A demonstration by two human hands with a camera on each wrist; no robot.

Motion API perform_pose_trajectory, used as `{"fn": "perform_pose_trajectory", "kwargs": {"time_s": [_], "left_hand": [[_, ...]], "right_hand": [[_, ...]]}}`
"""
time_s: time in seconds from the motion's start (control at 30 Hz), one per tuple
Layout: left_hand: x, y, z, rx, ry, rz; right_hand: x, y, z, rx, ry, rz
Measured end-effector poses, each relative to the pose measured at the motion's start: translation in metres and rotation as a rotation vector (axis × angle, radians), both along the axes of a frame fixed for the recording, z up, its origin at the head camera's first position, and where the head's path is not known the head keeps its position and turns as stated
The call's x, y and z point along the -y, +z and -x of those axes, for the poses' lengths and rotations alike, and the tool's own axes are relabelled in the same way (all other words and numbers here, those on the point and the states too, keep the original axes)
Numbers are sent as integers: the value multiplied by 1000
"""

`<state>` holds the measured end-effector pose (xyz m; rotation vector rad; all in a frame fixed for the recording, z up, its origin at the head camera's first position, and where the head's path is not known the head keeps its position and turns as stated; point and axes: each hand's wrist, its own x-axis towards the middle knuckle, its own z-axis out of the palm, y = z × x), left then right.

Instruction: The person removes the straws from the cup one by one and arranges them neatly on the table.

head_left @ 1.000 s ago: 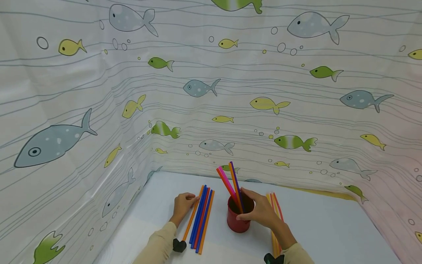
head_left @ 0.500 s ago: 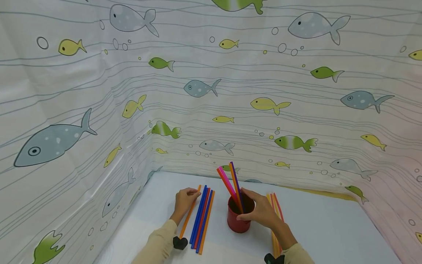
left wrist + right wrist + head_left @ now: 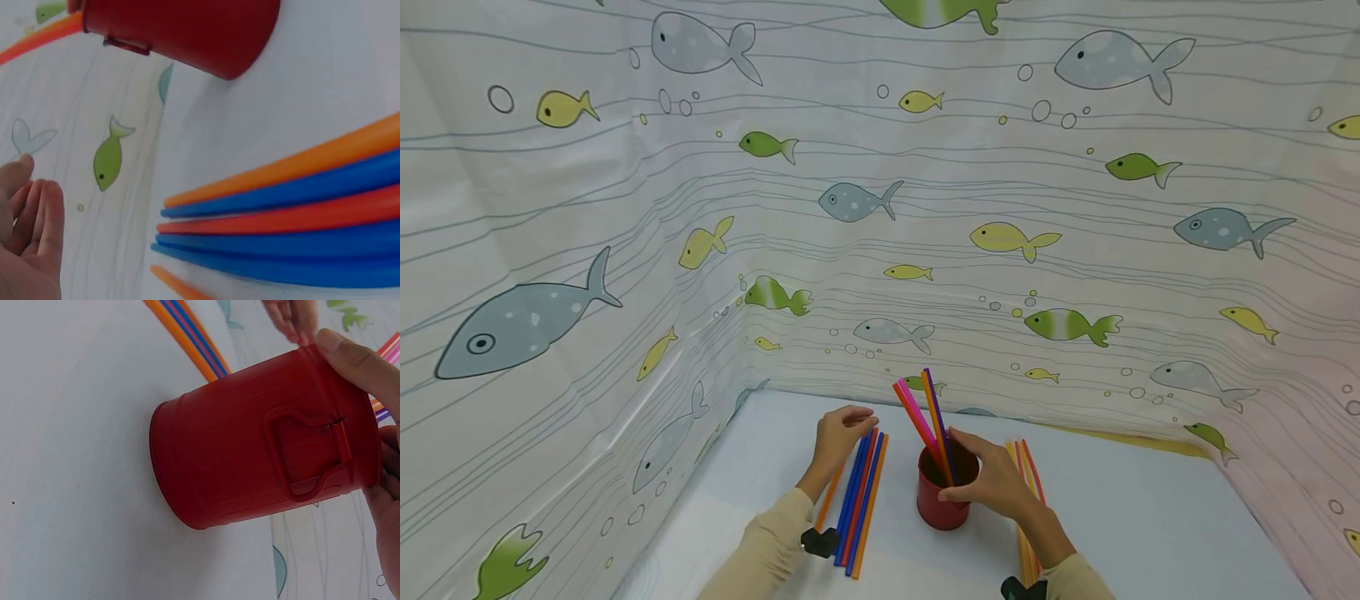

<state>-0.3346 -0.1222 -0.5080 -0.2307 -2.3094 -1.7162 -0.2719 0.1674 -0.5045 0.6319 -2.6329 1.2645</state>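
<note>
My right hand (image 3: 992, 479) grips the rim of a red metal bucket (image 3: 942, 510), thumb on the near side and fingers on the far side. Upright but leaning in it are several straws (image 3: 917, 417), red, pink, orange and purple. The bucket's wire side handle (image 3: 300, 456) shows in the right wrist view. My left hand (image 3: 837, 437) hovers over the far ends of a row of blue, red and orange straws (image 3: 860, 504), its fingers relaxed. Nothing sits between thumb and fingers (image 3: 47, 219) in the left wrist view. A separate orange straw (image 3: 829, 502) lies left of the row.
More yellow, orange and red straws (image 3: 1024, 542) lie on the white table (image 3: 1150, 517) to the right of the bucket, partly under my right forearm. A fish-patterned sheet (image 3: 865, 242) encloses the table's back and sides.
My left hand has left the orange straw's far end and moved away from me and right, over the row. The orange straw has shifted slightly. My right hand and the bucket have stayed put.
</note>
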Motion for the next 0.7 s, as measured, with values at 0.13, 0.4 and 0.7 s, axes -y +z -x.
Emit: {"fn": "perform_pose_trajectory", "kwargs": {"time_s": [0.13, 0.4, 0.7], "left_hand": [[-11, 11, -6, -26, -38, 33], [-29, 21, -14, -84, -143, 69], [-48, 23, -27, -46, -194, 50]], "right_hand": [[0, -1, 1, 6, -6, -2], [1, -2, 1, -8, 1, 9], [0, -1, -1, -13, 8, 9]]}}
